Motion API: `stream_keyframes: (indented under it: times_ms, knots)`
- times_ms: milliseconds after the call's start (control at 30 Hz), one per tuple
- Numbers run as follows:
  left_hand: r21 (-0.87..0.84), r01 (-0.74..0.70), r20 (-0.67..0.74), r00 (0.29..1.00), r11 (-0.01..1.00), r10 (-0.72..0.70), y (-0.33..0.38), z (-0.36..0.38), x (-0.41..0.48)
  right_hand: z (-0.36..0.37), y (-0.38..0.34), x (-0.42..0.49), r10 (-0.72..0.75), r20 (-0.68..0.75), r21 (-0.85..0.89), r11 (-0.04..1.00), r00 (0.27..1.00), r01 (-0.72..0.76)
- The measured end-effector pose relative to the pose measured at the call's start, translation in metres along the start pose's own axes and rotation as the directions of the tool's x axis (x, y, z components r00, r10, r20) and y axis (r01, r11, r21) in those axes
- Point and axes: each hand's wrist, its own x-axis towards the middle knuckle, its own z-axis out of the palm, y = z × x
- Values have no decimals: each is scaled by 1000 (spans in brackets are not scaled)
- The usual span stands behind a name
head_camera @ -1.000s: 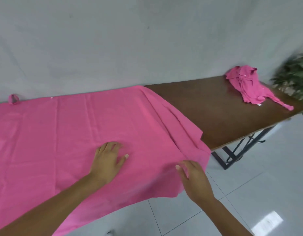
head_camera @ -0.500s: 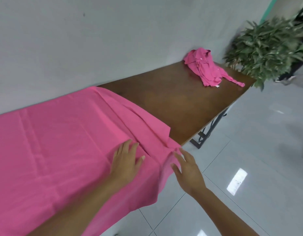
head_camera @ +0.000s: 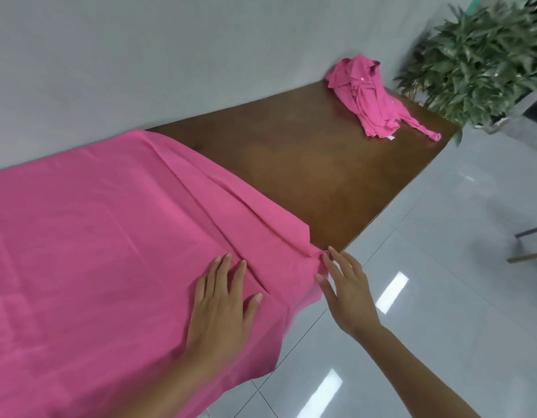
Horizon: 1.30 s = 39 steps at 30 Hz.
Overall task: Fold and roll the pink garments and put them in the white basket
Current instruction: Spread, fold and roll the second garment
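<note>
My left hand [head_camera: 222, 306] lies flat with fingers straight, pressing the spread pink cloth [head_camera: 110, 236] near the table's front edge. My right hand [head_camera: 348, 291] is open too, its fingertips touching the cloth's right corner where it drapes over that edge. The cloth runs long to the left along the table [head_camera: 321, 176], so I judge the fold starts at the right hand's corner. A crumpled pink shirt [head_camera: 366, 98] lies at the far right corner. I see no basket.

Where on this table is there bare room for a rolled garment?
Free: the bare brown tabletop between the spread pink cloth and the crumpled pink shirt. Crowded: the near left, cloth-covered, with the left hand flat on it and the right hand at its corner.
</note>
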Motion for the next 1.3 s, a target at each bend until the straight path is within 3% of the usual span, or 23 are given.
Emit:
stream_keyframes:
  times_ms: [233,500,700,867,1167,1300]
  knots:
    - [1,9,0,1000,1000,-9,-1,0,-1,2,25,29,28,-51,11,1000,998,-28]
    - [15,14,-16,1000,1000,-13,1,-1,0,4,45,62,98,-16,265,960,995,-90]
    - [64,30,-13,999,998,-29,5,-3,0,-12,71,111,118,132,125,983,984,-135]
    - [83,42,-11,999,996,-41,7,-1,1,-23,102,155,77,186,43,995,980,-86]
    - [84,67,-45,997,994,-63,5,5,3,-25,141,218,-118,120,-27,992,986,122]
    - [4,148,-79,986,989,-147,10,10,9,-25,156,221,-138,68,85,988,988,132]
